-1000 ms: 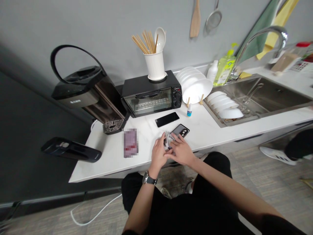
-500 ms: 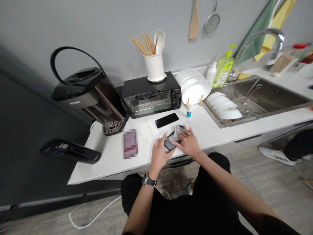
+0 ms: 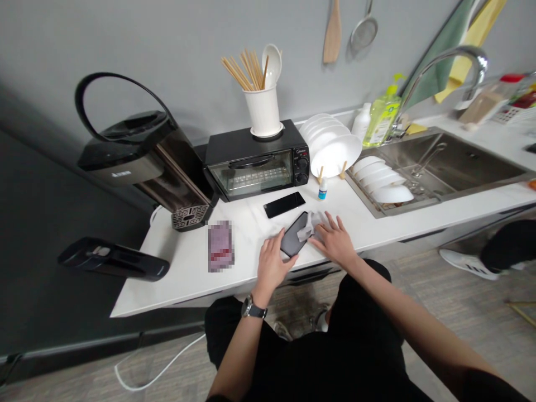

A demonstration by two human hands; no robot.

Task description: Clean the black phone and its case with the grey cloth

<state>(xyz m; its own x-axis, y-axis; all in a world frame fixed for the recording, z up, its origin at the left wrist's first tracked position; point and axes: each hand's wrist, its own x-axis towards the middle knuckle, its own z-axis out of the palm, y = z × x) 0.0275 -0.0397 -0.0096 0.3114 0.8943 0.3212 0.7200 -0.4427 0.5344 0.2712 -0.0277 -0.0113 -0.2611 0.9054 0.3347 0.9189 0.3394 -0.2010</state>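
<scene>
A dark grey phone-shaped item (image 3: 294,234) lies on the white counter, tilted toward the upper right. My left hand (image 3: 273,260) grips its lower left side between thumb and fingers. A crumpled pale grey cloth (image 3: 310,224) covers the item's right edge. My right hand (image 3: 334,240) presses on the cloth with its fingertips, partly hiding it. Just behind lies a black phone (image 3: 284,205), touched by neither hand. A small white and blue bottle (image 3: 322,189) stands upright to the right of that phone.
A blurred purple item (image 3: 220,246) lies at the left, near a dark dispenser (image 3: 159,167) and a dark cylindrical object (image 3: 115,259). Behind are a toaster oven (image 3: 257,162), white plates (image 3: 330,145) and a sink (image 3: 460,162) holding bowls. Another person's shoe (image 3: 469,263) shows at right.
My right hand has moved to the right with the cloth, and more of the dark grey item's surface shows. My left hand keeps its hold. The camera view has shifted slightly.
</scene>
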